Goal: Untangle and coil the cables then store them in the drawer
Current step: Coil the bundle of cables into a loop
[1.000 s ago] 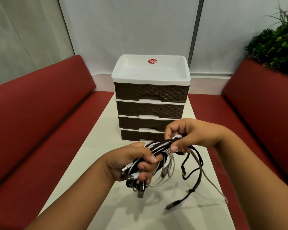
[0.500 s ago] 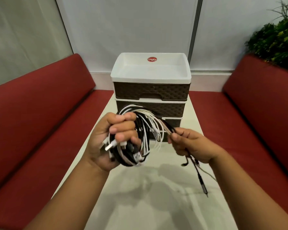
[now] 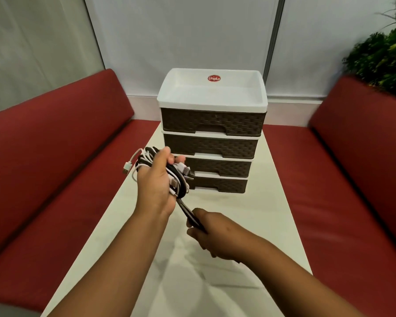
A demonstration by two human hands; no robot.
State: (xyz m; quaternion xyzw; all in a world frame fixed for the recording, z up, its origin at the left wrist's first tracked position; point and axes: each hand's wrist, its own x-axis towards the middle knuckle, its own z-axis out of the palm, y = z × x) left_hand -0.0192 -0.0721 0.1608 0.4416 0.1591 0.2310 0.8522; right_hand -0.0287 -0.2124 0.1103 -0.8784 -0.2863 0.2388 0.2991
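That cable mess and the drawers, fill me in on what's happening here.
A person is sorting out a tangle of cables over a white table. The left hand grips the bundle of black and white cables, with a white plug end hanging off to its left. The right hand pinches one black cable that runs taut from the bundle toward the person. The four-drawer unit stands behind with all drawers shut, so nothing is stored yet.
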